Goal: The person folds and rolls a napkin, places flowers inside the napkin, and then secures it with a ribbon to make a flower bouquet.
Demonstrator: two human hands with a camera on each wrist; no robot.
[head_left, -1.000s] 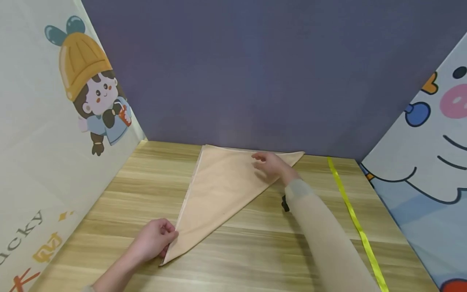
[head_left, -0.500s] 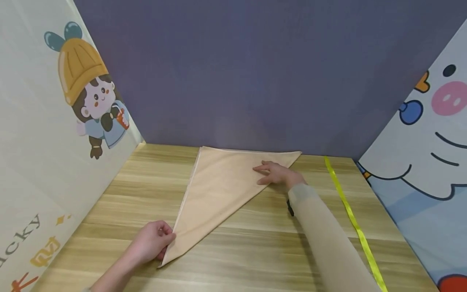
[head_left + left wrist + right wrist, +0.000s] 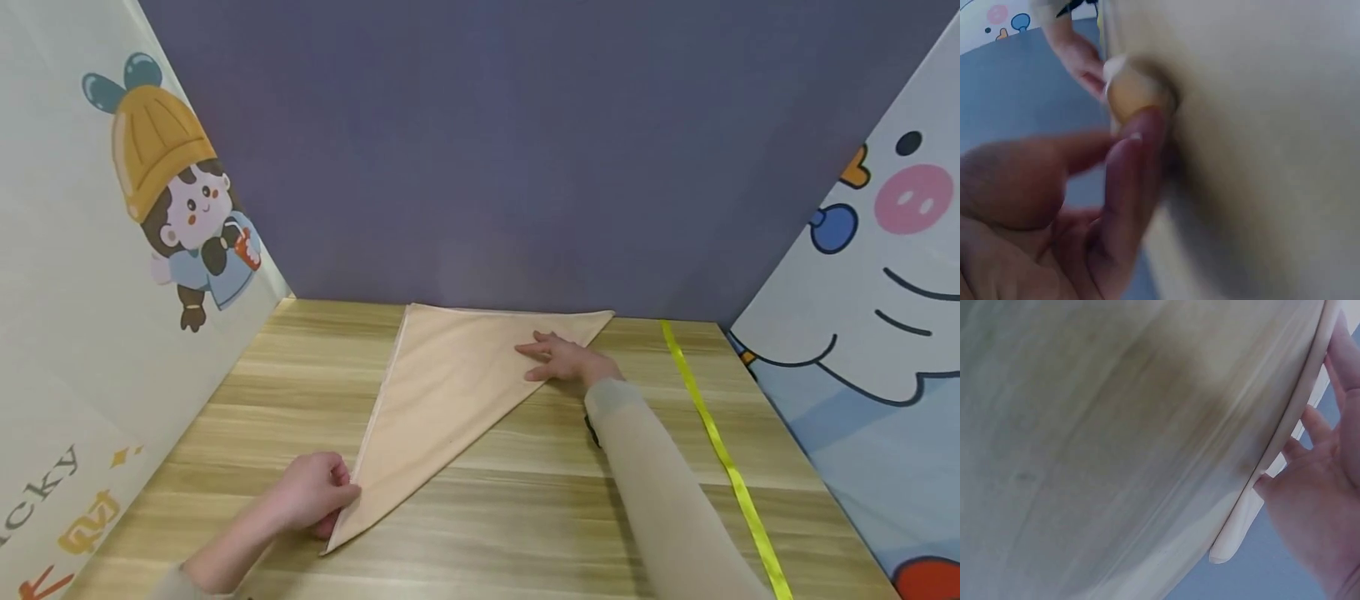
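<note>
A peach cloth (image 3: 450,392), folded into a triangle, lies on the wooden table with its long slanted fold toward the right front. Near its front-left corner, my left hand (image 3: 318,492) pinches the edge between thumb and fingers; the left wrist view shows the cloth (image 3: 1138,94) bulging just beyond those fingertips, blurred. Toward the far right corner, my right hand (image 3: 562,357) rests on the cloth with fingers spread. From the right wrist view, that hand (image 3: 1316,494) reaches over the folded edge (image 3: 1232,534), its fingertips along the cloth.
A yellow strip (image 3: 720,442) runs from back to front along the table's right side. Behind the wooden tabletop (image 3: 247,433) stands a dark grey-blue panel (image 3: 480,158). Cartoon-printed panels flank it on the left (image 3: 60,250) and right (image 3: 862,333). A dark band sits under the right sleeve (image 3: 660,483).
My right hand has come down onto the cloth, slightly nearer the slanted fold, and its fingers have spread. My left hand keeps its pinch at the corner. The head view has shifted slightly.
</note>
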